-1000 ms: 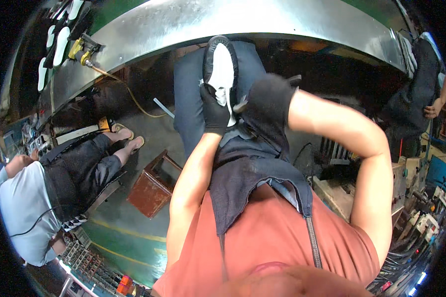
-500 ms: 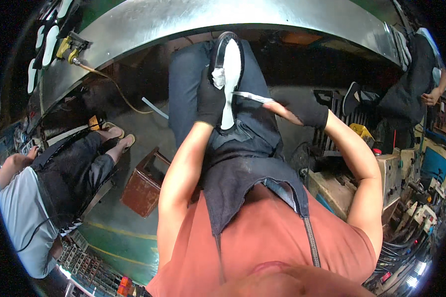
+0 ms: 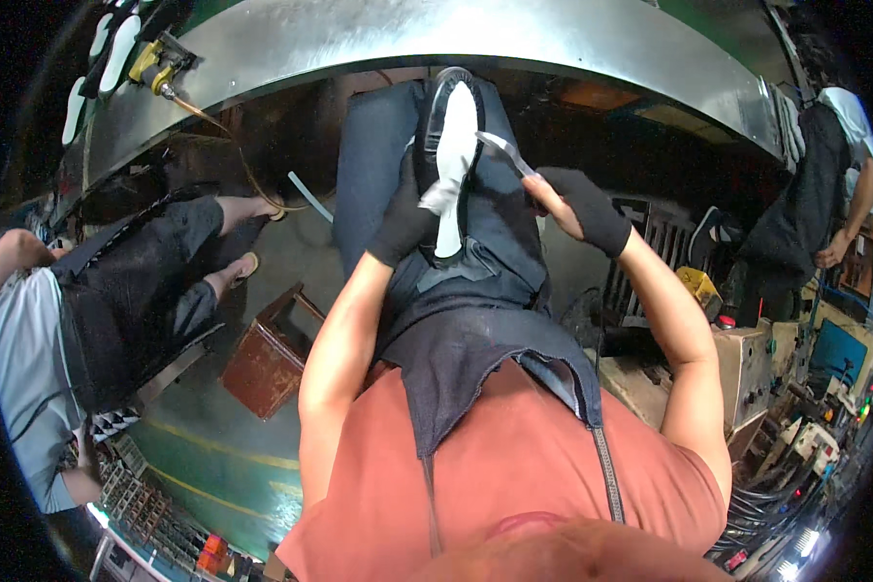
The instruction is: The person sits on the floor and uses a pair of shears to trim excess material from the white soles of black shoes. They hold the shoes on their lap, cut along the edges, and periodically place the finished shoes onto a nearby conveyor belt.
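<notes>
A black shoe (image 3: 459, 126) with a white underside lies sole up, lengthwise over my lap, its toe toward the bench. My left hand (image 3: 407, 215), in a dark fingerless glove, is closed around the shoe's left side. At that hand's fingers a crumpled whitish scrap (image 3: 441, 198) lies across the narrow middle of the sole; whether it is pinched I cannot tell. My right hand (image 3: 584, 209), gloved the same way, grips a thin, pale, slightly curved blade-like tool (image 3: 502, 149). The tool's tip reaches the shoe's right edge near the forefoot; contact is unclear.
A metal bench (image 3: 378, 39) curves across the far side, with a yellow air tool (image 3: 155, 70) and its hose at left. A brown stool (image 3: 267, 364) stands left of me. One person sits at left, another at far right. Machines (image 3: 747, 373) crowd the right.
The tool has shifted up toward the forefoot and tilted more steeply. My left hand and the whitish scrap have moved down along the sole. The person at left has changed posture.
</notes>
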{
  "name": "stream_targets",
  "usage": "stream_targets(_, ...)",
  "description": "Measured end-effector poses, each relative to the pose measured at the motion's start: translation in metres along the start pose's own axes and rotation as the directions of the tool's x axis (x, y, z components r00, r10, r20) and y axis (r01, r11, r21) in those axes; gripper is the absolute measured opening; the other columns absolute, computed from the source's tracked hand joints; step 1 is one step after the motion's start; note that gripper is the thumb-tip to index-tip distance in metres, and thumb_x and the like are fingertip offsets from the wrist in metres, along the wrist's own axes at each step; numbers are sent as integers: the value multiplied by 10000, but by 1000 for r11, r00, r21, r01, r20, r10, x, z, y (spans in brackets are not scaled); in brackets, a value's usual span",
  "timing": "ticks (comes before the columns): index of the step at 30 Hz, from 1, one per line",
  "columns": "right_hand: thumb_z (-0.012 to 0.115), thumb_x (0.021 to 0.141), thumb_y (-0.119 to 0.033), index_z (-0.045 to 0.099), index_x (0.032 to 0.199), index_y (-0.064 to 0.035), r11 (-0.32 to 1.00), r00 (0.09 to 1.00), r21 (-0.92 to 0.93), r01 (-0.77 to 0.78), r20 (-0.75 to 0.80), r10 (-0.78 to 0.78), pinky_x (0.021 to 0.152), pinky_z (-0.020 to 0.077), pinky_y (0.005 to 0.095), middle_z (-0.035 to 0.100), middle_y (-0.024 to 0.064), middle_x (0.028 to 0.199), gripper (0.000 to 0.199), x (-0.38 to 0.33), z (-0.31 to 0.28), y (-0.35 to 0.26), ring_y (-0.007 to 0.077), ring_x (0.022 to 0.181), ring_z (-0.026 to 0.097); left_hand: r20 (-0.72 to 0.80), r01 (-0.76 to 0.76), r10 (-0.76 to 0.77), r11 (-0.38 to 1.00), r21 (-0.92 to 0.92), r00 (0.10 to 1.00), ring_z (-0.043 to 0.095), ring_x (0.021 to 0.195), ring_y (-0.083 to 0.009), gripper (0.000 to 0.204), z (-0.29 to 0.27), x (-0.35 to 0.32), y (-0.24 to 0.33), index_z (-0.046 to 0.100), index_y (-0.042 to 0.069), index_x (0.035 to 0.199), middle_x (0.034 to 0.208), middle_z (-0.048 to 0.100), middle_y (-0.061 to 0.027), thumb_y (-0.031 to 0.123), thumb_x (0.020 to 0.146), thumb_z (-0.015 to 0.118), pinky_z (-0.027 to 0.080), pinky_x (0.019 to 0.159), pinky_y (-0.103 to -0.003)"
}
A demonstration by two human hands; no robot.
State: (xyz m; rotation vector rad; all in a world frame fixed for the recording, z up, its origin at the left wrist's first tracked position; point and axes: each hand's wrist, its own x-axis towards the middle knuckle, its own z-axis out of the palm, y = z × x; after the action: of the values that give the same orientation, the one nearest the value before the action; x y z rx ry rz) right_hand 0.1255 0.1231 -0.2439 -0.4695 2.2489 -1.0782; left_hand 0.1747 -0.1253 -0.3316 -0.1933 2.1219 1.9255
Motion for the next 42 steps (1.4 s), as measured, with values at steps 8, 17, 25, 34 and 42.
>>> stream_targets(8, 463, 921, -423, 604, 855, 13, 949, 916, -283, 139, 401, -15, 637, 461, 383, 616, 185, 754, 462, 14, 3, 8, 282, 681, 605, -80, -168, 194, 952, 255, 978, 236, 1352, -328, 966, 32, -57, -21, 27, -29, 1436, 1449, 220, -256, 267, 797, 689, 218, 1096, -371)
stream_targets(17, 522, 889, -411, 562, 774, -68, 466, 779, -639, 613, 389, -491, 525, 482, 395, 577, 115, 665, 364, 62, -1, 63, 296, 619, 605, 60, -11, 13, 1000, -28, 998, 313, 1304, -283, 769, 24, -20, 4, 162, -18, 1414, 1409, 312, -197, 337, 859, 560, 253, 1075, -353)
stream_targets(25, 472, 919, -407, 584, 831, -35, 750, 860, -526, 401, 497, -111, 623, 485, 390, 618, 149, 767, 399, 63, -23, 27, 330, 686, 609, -395, -134, 255, 942, 308, 882, 314, 1293, -418, 633, 41, 12, -32, 194, -60, 1386, 1387, 303, -302, 306, 934, 446, 262, 1065, -402)
stream_targets(34, 513, 900, -393, 586, 781, -43, 341, 390, -223, 913, 235, -891, 519, 490, 360, 589, 138, 627, 378, 54, 28, -56, 295, 568, 606, 132, -215, 172, 843, 494, 976, 552, 1080, -328, 577, -35, 0, -58, 392, 54, 1342, 1251, 513, -198, 202, 829, 611, 394, 972, -411)
stream_targets(42, 457, 919, -463, 598, 783, -34, 691, 841, -480, 540, 328, -430, 575, 473, 408, 568, 176, 634, 472, 25, 42, 7, 335, 598, 598, 56, -284, 415, 509, 813, 908, 610, 879, -377, 571, -23, -5, -3, 375, -2, 1344, 1104, 594, -224, 85, 801, 528, 446, 867, -414)
